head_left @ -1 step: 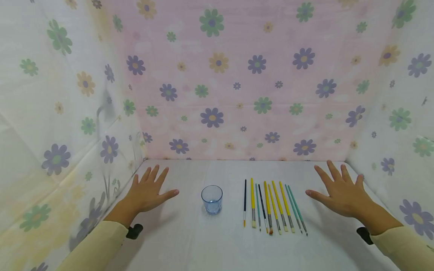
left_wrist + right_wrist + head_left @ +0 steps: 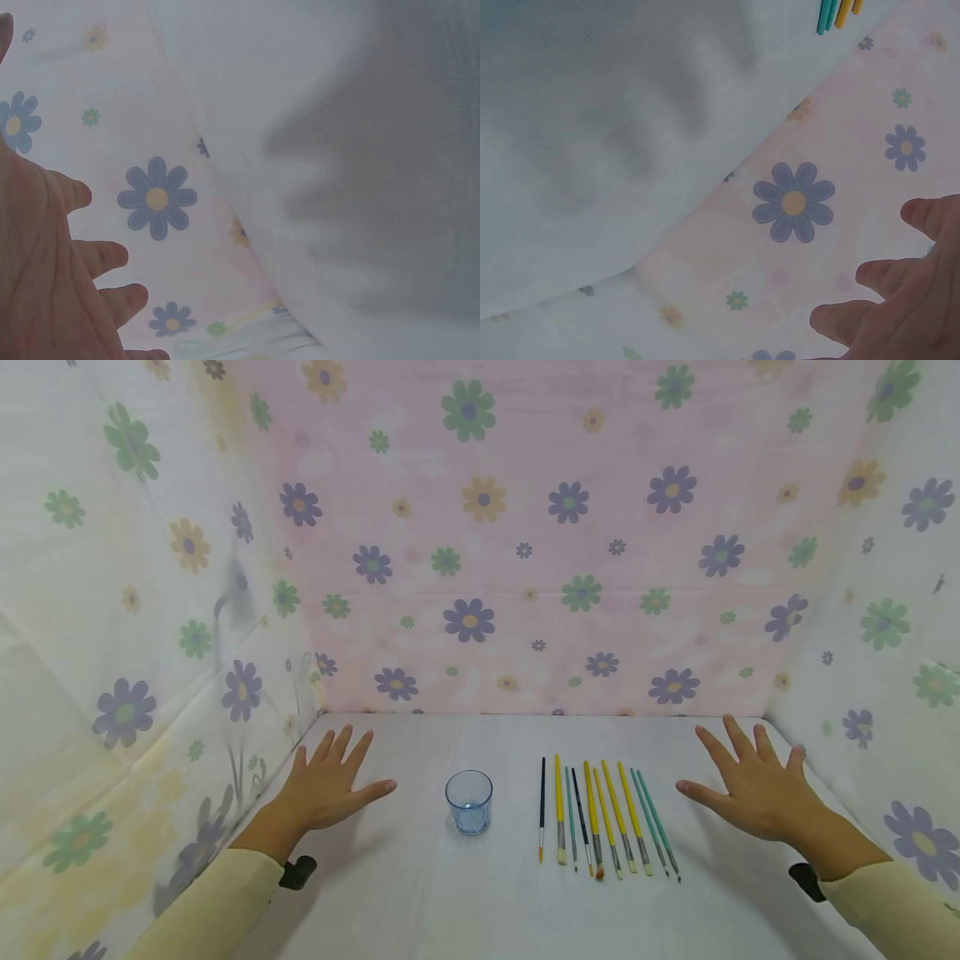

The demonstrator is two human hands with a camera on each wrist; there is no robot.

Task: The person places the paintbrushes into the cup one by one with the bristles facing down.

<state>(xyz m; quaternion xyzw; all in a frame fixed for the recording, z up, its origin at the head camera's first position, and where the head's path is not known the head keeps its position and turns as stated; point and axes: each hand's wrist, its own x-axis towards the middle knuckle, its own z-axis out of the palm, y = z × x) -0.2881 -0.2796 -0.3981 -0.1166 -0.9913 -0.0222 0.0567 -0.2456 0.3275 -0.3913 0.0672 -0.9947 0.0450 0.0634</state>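
My left hand [image 2: 324, 789] hovers over the left side of the table with its fingers spread and nothing in it. To its right stands a clear bluish glass [image 2: 469, 802], upright. Right of the glass lies a row of several paintbrushes [image 2: 592, 814], bristles toward me, with yellow, black and teal handles. My right hand [image 2: 761, 789] is spread over the table beyond the row's right end, nearest the teal paintbrushes [image 2: 655, 818], and holds nothing. In the right wrist view, handle ends of teal and yellow brushes [image 2: 826, 16] show at the top edge.
A white cloth covers the table [image 2: 375, 902]. Behind it rises a pink flowered cloth wall [image 2: 525, 652], and white flowered cloth walls close off the left [image 2: 165, 635] and right [image 2: 832, 627] sides. Both hands cast shadows on the table.
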